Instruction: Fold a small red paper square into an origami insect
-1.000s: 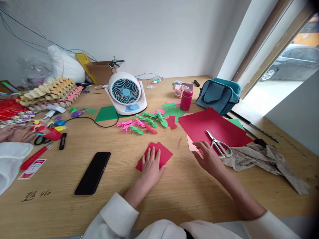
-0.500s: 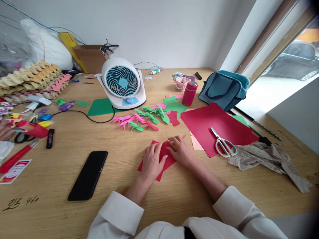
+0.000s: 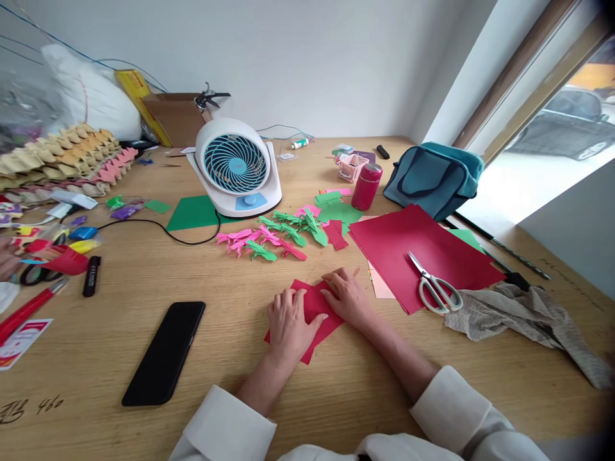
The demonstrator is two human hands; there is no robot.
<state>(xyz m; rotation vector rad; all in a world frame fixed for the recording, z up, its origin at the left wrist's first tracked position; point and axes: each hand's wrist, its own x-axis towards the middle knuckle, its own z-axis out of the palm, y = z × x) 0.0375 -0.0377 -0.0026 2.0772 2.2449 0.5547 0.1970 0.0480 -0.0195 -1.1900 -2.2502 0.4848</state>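
A piece of folded red paper (image 3: 319, 314) lies on the table in front of me, tilted, with corners sticking out at several sides. My left hand (image 3: 291, 323) rests flat on its left part, fingers stretched and thumb apart. On the paper's upper right edge is my right hand (image 3: 346, 296), its fingers bent down over the edge and the thumb lying on the sheet. What the right fingertips grip is partly hidden. Just beyond are several pink, green and red paper cut-outs (image 3: 269, 235). Scissors (image 3: 432, 285) lie on a stack of red sheets (image 3: 398, 256) to the right.
A black phone (image 3: 166, 352) lies at left, with a marker (image 3: 91, 276) farther out. A fan (image 3: 237, 169) stands behind the cut-outs. Toward the back right are a red flask (image 3: 367, 187) and a blue bag (image 3: 435, 179). A crumpled cloth (image 3: 519, 317) lies right. Another person's hand (image 3: 6, 259) shows at the left edge.
The view has shifted slightly, so things sit lower in it. My left hand has slid a little left on the red paper, and its thumb stands farther from the fingers.
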